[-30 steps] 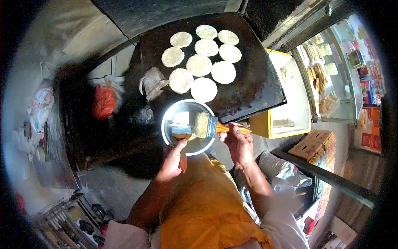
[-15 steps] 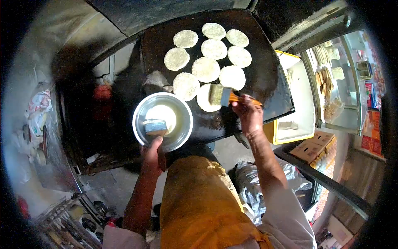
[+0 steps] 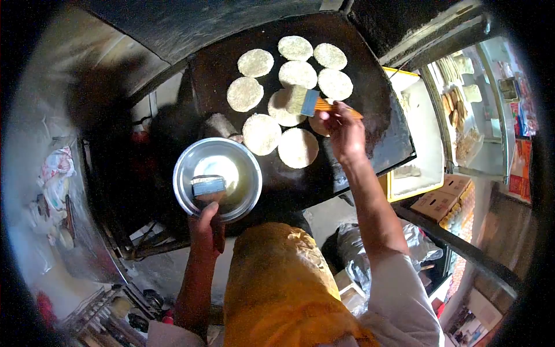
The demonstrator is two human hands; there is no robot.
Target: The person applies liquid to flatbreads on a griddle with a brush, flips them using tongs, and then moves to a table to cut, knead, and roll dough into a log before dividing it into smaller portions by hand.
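Pinching a brush, the right hand has bare griddle edge rightward, the left hand gripping a bowl.

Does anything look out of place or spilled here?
Nothing looks clearly spilled or damaged. Slightly odd: a second brush sits in the metal bowl, though the right hand holds another brush above the flatbreads. The griddle looks patchily stained at right.

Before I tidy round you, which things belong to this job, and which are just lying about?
In use:
- right hand with brush
- left hand with bowl and second brush
- flatbreads
- griddle

Apparently lying about:
- cardboard box
- crumpled silvery sheet
- crumpled bag
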